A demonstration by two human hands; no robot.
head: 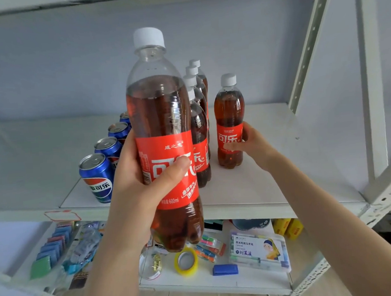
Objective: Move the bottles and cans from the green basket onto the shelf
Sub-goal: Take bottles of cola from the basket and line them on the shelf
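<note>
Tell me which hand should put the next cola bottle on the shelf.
Left. The left hand grips a cola bottle in the air before the shelf, not yet set down. The right hand holds a second bottle that already seems to stand on the shelf, right of the bottle row.

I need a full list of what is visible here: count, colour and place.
held cola bottle: one, red label, white cap, lifted before the shelf
standing cola bottle: one, red label, on the shelf, right
row of cola bottles: four as far as visible, red labels, behind the held one
blue cans: four, blue, in a row on the shelf, left
shelf: one, white
tape roll: one, yellow, on the lower shelf
marker box: one, clear, lower shelf
left hand: grips the held cola bottle
right hand: grips the standing cola bottle
</note>
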